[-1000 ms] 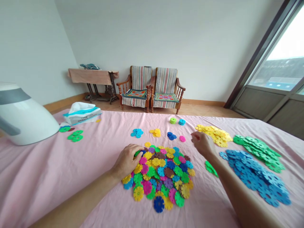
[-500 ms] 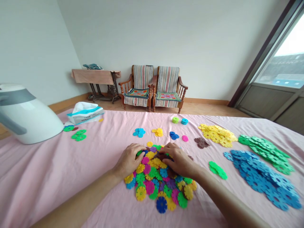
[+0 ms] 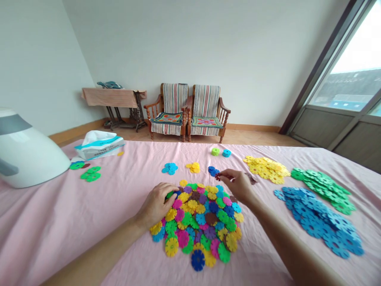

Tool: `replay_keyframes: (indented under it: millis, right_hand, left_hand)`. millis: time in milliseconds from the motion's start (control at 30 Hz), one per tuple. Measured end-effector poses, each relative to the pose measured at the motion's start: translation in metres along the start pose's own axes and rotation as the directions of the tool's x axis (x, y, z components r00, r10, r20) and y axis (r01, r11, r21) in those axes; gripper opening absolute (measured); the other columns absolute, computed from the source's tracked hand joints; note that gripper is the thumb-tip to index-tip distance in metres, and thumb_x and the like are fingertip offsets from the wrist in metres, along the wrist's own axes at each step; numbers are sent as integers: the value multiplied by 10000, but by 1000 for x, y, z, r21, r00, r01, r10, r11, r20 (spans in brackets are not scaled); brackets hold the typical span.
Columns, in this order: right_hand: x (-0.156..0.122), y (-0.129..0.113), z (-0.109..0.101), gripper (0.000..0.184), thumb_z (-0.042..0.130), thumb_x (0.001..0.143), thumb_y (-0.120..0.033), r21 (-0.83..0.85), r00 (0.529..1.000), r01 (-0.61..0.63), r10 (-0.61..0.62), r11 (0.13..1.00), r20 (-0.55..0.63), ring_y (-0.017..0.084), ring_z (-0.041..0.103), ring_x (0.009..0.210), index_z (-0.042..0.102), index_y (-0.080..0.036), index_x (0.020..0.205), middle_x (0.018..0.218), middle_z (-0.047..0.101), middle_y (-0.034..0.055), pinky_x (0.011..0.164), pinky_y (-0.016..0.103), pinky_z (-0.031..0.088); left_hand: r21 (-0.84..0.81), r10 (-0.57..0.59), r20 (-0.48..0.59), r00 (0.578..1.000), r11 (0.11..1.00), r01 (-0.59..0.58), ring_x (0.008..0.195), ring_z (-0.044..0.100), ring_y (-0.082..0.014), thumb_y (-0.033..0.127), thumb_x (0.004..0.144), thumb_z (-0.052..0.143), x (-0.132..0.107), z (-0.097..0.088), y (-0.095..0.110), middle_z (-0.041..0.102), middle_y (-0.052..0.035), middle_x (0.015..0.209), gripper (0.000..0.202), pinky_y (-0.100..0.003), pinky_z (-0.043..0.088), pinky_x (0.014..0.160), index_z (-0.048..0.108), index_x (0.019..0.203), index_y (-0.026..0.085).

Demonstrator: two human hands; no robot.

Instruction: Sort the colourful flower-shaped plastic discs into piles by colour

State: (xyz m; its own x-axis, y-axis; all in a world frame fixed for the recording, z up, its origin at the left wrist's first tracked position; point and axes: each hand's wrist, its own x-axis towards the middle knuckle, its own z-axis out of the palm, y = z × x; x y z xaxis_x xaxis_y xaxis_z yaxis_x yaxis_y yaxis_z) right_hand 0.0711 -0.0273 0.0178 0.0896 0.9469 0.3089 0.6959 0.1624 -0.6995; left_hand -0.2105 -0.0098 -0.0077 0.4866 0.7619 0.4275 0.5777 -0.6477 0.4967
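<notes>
My right hand is raised above the far right edge of a mixed pile of plastic snowflake discs. Thumb and fingertips pinch a dark brownish-red snowflake disc. At the pile's left edge rests my left hand, thumb apart from the fingers, touching discs. Green and dark blue discs show between its thumb and forefinger. Near the right hand lie a small dark blue group and a brown group, the latter partly hidden behind the hand.
On the pink cloth, larger heaps of yellow discs, green discs and blue discs lie on the right. A white kettle and a tissue pack stand left. Light blue discs and small yellow discs lie beyond the pile.
My right hand has lifted off the pile and moved away and right, now with a brownish-red disc in its fingers. The left hand stays at the pile. The view has shifted slightly.
</notes>
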Motion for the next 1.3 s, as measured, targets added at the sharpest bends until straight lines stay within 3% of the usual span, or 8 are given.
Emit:
replay_keyframes:
  millis: [133, 300, 467, 600, 700, 933, 1167, 1300]
  right_hand:
    - [12, 43, -34, 280, 458, 779, -270, -259, 952, -246, 183, 934, -246, 181, 634, 711, 695, -199, 911, 793, 705, 46, 603, 256, 427]
    - [12, 71, -65, 300, 439, 776, -267, -484, 925, -379, 302, 789, -232, 205, 628, 734, 725, -241, 864, 788, 705, 63, 558, 258, 381]
    - [11, 72, -66, 266, 488, 763, -293, -529, 924, -380, 288, 759, -251, 212, 617, 720, 725, -213, 854, 782, 702, 91, 537, 260, 353]
    - [8, 47, -57, 212, 513, 746, -275, -398, 979, -150, 192, 905, 66, 162, 592, 621, 703, -181, 766, 669, 679, 45, 542, 239, 378]
    - [-1, 25, -51, 120, 595, 681, -249, -297, 919, 75, 49, 952, 391, 150, 589, 671, 675, -195, 751, 709, 668, 15, 586, 228, 405]
    - [-12, 10, -46, 91, 619, 650, -166, -294, 839, 117, 65, 949, 541, 143, 575, 710, 627, -197, 735, 749, 643, 3, 612, 230, 409]
    - [-6, 18, -49, 39, 620, 638, -186, -212, 849, 63, 59, 975, 525, 128, 555, 618, 585, -189, 656, 636, 626, -12, 527, 212, 375]
    - [7, 42, -60, 50, 534, 708, -189, -119, 960, -105, 132, 987, 248, 132, 588, 593, 573, -168, 687, 654, 663, 27, 528, 221, 400]
  left_hand:
    - [-7, 4, -12, 1000, 1000, -4, 956, 587, -185, 151, 797, 504, 0, 0, 0, 664, -35, 990, 223, -362, 466, 886, 646, 953, 224]
    - [1, -7, 0, 1000, 1000, 7, 964, 587, -183, 162, 802, 497, 1, 0, 1, 664, -33, 997, 218, -358, 467, 889, 643, 951, 224]
    - [-1, 5, -3, 1000, 1000, -5, 957, 587, -188, 161, 794, 499, 0, 0, 0, 663, -38, 996, 217, -364, 468, 888, 641, 948, 221]
    - [0, 2, 6, 1000, 1000, -2, 974, 581, -190, 165, 801, 492, 0, 0, 0, 661, -35, 1012, 230, -368, 465, 897, 640, 965, 228]
    - [4, -2, 4, 1000, 1000, 2, 969, 585, -189, 170, 804, 492, 1, -1, 1, 663, -33, 1005, 223, -362, 468, 892, 643, 958, 230]
    - [11, 0, 13, 1000, 1000, -1, 970, 581, -180, 151, 806, 498, 1, 0, 0, 657, -33, 1001, 217, -350, 460, 894, 634, 960, 222]
    - [23, 0, 16, 1000, 1000, 0, 961, 582, -178, 153, 812, 495, 1, 1, -1, 653, -35, 997, 218, -339, 461, 884, 634, 966, 221]
    - [29, 3, 21, 1000, 1000, -3, 967, 579, -178, 147, 807, 496, 1, 1, -2, 652, -37, 998, 223, -339, 456, 891, 632, 970, 217]
